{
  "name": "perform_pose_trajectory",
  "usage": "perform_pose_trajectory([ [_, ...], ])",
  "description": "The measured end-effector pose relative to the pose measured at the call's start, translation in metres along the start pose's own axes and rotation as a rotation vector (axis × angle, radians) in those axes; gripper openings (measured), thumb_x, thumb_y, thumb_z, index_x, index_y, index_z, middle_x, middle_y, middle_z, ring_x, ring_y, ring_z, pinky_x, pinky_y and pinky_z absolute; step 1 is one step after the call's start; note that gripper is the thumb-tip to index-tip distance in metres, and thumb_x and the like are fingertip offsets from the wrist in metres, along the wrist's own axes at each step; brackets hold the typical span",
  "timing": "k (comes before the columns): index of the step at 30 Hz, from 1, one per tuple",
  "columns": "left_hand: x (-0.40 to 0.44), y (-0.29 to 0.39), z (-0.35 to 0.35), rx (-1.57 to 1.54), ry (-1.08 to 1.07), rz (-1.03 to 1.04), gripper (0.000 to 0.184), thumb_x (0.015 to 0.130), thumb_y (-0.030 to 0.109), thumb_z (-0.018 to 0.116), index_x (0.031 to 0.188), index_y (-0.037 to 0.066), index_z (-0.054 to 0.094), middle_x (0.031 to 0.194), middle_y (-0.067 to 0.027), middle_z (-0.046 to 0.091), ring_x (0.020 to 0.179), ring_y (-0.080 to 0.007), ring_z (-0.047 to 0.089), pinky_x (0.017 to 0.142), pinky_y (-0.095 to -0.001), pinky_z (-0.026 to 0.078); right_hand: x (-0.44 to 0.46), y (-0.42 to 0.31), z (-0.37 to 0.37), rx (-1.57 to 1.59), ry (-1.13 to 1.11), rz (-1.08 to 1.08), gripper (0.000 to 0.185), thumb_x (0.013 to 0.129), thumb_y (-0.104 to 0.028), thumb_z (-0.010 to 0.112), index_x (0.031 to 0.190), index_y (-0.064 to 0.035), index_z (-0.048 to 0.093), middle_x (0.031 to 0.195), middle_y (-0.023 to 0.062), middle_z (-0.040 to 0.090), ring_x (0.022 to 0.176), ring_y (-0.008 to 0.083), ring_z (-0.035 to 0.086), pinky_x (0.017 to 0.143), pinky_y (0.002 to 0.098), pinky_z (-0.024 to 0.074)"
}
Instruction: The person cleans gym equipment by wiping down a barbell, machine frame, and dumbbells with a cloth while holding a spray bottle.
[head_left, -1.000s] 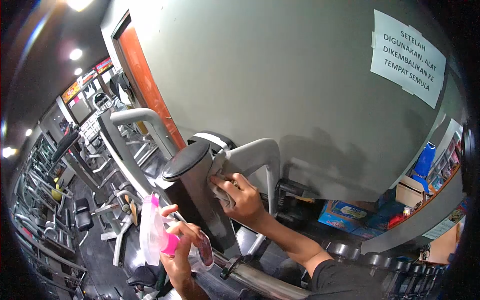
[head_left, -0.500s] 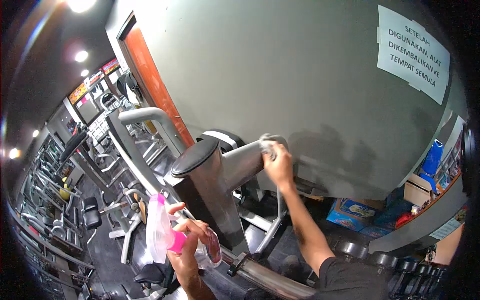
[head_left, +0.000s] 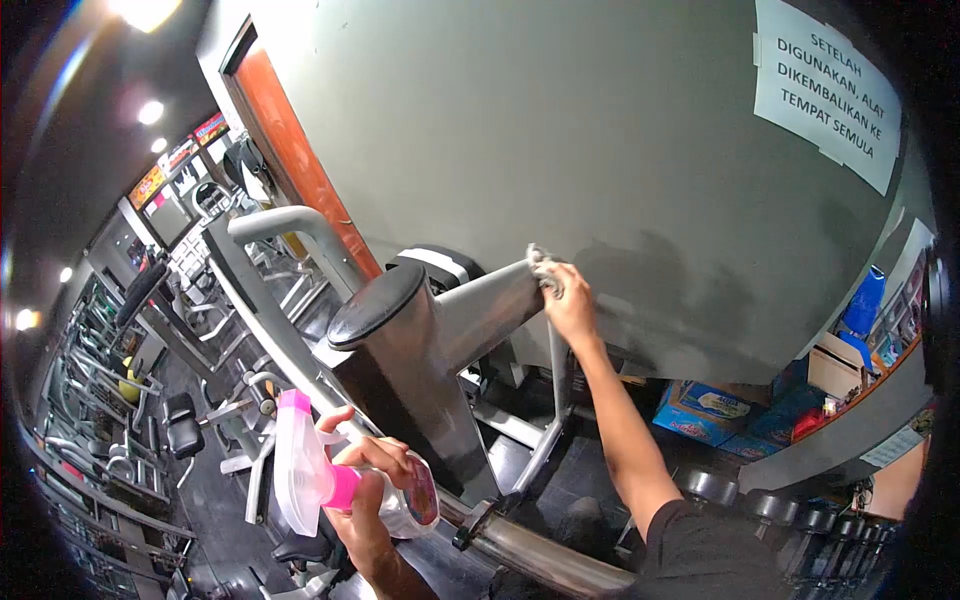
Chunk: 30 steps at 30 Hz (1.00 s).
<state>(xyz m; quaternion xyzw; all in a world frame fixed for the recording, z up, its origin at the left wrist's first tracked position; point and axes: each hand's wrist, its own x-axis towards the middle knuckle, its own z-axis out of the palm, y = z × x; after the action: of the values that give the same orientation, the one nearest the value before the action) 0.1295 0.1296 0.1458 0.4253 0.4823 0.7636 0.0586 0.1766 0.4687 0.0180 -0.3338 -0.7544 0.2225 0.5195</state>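
My left hand [head_left: 367, 490] is wrapped around a clear spray bottle [head_left: 305, 475] with a pink collar, held low in front of me and tilted on its side. My right hand [head_left: 570, 304] reaches forward and grips a greyish cloth [head_left: 545, 268]. The cloth lies against the far end of a grey metal arm [head_left: 490, 312] on a gym machine. That arm joins a dark upright column [head_left: 405, 390] with a black oval top [head_left: 378, 306]. My palm hides part of the cloth.
Behind the machine stands a grey wall [head_left: 600, 130] with a paper sign [head_left: 828, 95]. Dumbbells [head_left: 775, 510] sit on the lower right, near blue cartons [head_left: 700, 410]. More gym equipment [head_left: 185, 425] fills the left side. A thick bar [head_left: 545, 560] crosses below me.
My right hand and the cloth have shifted slightly right and up along the end of the metal arm. The spray bottle appears a little further left.
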Motion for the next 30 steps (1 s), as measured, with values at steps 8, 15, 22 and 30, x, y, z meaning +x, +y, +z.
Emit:
perform_pose_trajectory([
  [8,0.002,0.002,0.0,-0.038,-0.04,-0.002,0.069,0.083,0.03,0.063,0.123,-0.012,0.024,0.056,-0.007,0.05,0.052,-0.0187,0.051,0.063,-0.0336,0.045,-0.003,-0.049,-0.004,0.079,0.109,-0.003,0.021,0.075,-0.01,0.063,0.094,-0.003,0.06,0.09,0.0164,0.063,0.083,0.034,0.062,0.072,0.0388,0.0485],
  [15,0.002,0.005,0.005,-0.043,-0.046,-0.035,0.067,0.084,0.029,0.063,0.125,-0.008,0.026,0.058,-0.0071,0.049,0.057,-0.018,0.05,0.062,-0.0314,0.043,-0.077,-0.161,-0.033,0.26,-0.13,-0.435,0.032,0.07,-0.008,0.063,0.102,-0.0111,0.06,0.094,0.0145,0.055,0.079,0.0335,0.062,0.066,0.0385,0.053],
  [22,0.001,0.006,0.003,-0.094,-0.072,-0.013,0.06,0.085,0.021,0.06,0.126,-0.008,0.027,0.061,-0.0077,0.049,0.058,-0.0169,0.048,0.063,-0.0306,0.042,-0.008,-0.021,-0.001,0.123,0.099,-0.081,0.02,0.078,-0.004,0.059,0.097,-0.0057,0.062,0.098,0.0147,0.061,0.09,0.0306,0.062,0.077,0.0359,0.0491],
  [30,0.007,0.007,0.002,-0.16,-0.164,-0.047,0.053,0.084,0.007,0.054,0.127,-0.006,0.025,0.061,-0.0078,0.049,0.053,-0.016,0.049,0.054,-0.0282,0.044,-0.043,-0.103,-0.014,0.06,-0.033,-0.081,0.036,0.074,-0.008,0.06,0.109,-0.0068,0.055,0.098,0.0178,0.055,0.09,0.0348,0.061,0.076,0.0409,0.0505],
])
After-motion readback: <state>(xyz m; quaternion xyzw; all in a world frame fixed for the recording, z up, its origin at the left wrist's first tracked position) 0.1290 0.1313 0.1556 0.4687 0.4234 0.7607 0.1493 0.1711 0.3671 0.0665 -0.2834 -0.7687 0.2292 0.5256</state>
